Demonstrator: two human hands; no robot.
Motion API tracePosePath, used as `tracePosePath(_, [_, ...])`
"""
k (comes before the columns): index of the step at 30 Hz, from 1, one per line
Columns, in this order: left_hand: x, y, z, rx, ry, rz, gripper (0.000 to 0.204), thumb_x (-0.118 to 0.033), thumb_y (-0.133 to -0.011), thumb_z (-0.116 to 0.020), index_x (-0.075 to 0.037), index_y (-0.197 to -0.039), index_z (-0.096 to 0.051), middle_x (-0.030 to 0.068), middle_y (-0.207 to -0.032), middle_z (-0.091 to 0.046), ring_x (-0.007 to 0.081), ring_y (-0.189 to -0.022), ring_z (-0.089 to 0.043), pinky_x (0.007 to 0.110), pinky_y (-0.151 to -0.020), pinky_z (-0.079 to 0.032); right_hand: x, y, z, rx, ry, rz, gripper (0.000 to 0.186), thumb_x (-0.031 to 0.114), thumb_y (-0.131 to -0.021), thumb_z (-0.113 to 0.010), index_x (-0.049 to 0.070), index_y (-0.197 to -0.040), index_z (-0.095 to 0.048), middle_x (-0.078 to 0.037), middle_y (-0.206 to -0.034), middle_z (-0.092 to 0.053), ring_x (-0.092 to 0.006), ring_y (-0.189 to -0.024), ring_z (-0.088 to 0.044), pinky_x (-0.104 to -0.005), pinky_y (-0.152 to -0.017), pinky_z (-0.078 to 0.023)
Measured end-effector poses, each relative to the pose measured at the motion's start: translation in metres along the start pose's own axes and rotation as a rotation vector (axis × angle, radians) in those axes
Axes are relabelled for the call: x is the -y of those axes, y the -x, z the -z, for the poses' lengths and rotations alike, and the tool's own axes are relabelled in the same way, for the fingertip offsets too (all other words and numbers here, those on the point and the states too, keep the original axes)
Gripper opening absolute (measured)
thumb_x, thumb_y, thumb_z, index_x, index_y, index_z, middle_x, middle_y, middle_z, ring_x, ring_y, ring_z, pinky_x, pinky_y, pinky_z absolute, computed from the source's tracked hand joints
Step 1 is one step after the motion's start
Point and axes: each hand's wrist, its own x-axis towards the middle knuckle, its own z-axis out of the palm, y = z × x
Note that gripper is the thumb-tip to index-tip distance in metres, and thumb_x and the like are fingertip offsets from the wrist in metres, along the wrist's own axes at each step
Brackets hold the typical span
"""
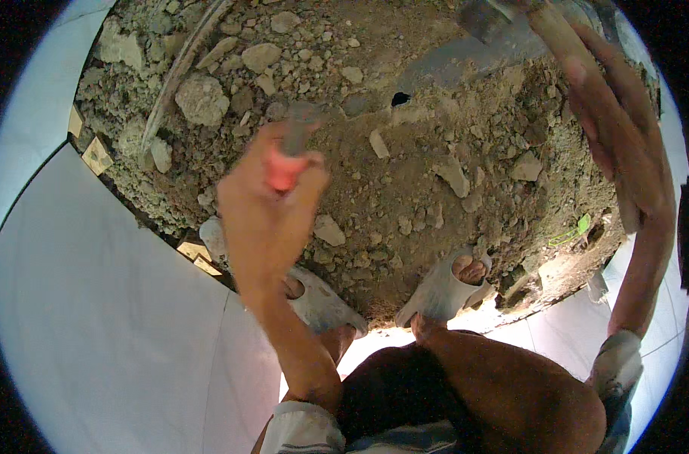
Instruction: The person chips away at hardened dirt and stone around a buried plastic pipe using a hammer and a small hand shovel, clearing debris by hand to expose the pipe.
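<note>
inside a broken-open patch of the tiled floor (117,303), loose dirt (405,197) fills the gap, with stones (202,98) scattered through it and a thin strip (174,79) lying on top at the left. near the far side, a smooth grey shape (473,64) sits partly buried, a small dark hole (400,98) at its near end. a pair of pale sandals (439,291) holds the person's feet (469,268) at the near edge of the dirt.

the left hand (261,193) is clenched around a blurred tool (282,168); its red part is within the grip and its grey end points away from the person, over the dirt. the right hand (636,163), at the far right, is wrapped along a wooden handle (552,34), which runs beyond the fingers toward a dark head (483,19) near the upper rim, close to the grey shape.
</note>
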Motion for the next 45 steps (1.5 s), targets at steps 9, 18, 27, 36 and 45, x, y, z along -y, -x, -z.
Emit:
tracePosePath(9, [-0.015,0.022,-0.081,0.182,-0.566,0.101,0.096,-0.014,-0.09,-0.077,-0.018,-0.167,-0.018,0.0066,-0.088,-0.075,0.0356,-0.071,-0.073,0.048,-0.062,-0.059,-0.1,0.013,0.007,-0.292,-0.035,-0.209,0.085,0.066,-0.095,-0.065,0.016,-0.16,-0.044,-0.018,-0.139,-0.061,-0.0281,-0.122,-0.063,-0.0429,-0.094,-0.053])
tracePosePath(18, [-0.009,0.021,-0.113,0.092,-0.468,0.241,0.092,-0.006,-0.089,-0.076,-0.016,-0.161,-0.021,0.0088,-0.089,-0.074,0.0372,-0.073,-0.074,0.049,-0.063,-0.059,-0.051,-0.036,0.011,-0.059,0.108,0.057,0.081,0.063,-0.098,-0.061,0.015,-0.161,-0.042,-0.021,-0.144,-0.058,-0.0332,-0.13,-0.059,-0.0484,-0.101,-0.05])
tracePosePath(27, [0.001,0.019,-0.119,-0.013,-0.21,0.243,0.073,-0.009,-0.094,-0.072,-0.018,-0.154,-0.031,0.0135,-0.085,-0.073,0.0395,-0.072,-0.073,0.049,-0.061,-0.058,0.101,0.018,-0.068,0.785,0.16,0.667,0.075,0.057,-0.102,-0.057,0.014,-0.161,-0.041,-0.022,-0.141,-0.06,-0.0336,-0.127,-0.061,-0.0493,-0.1,-0.051])
tracePosePath(36, [0.03,0.014,-0.105,-0.122,-0.388,0.104,0.06,-0.012,-0.101,-0.064,-0.002,-0.155,-0.038,0.0149,-0.083,-0.076,0.026,-0.056,-0.07,0.037,-0.047,-0.054,0.175,-0.004,-0.038,0.768,0.427,0.587,0.068,0.052,-0.106,-0.053,0.014,-0.161,-0.04,-0.024,-0.137,-0.061,-0.034,-0.124,-0.063,-0.0503,-0.098,-0.052])
tracePosePath(45, [-0.008,0.006,-0.109,0.182,-0.45,0.156,0.066,-0.006,-0.098,-0.067,-0.002,-0.157,-0.037,0.0081,-0.068,-0.068,0.0187,-0.053,-0.064,0.031,-0.045,-0.049,0.137,-0.07,0.026,0.469,0.753,0.255,0.062,0.047,-0.11,-0.048,0.013,-0.161,-0.04,-0.025,-0.133,-0.063,-0.0344,-0.122,-0.065,-0.0512,-0.097,-0.052])
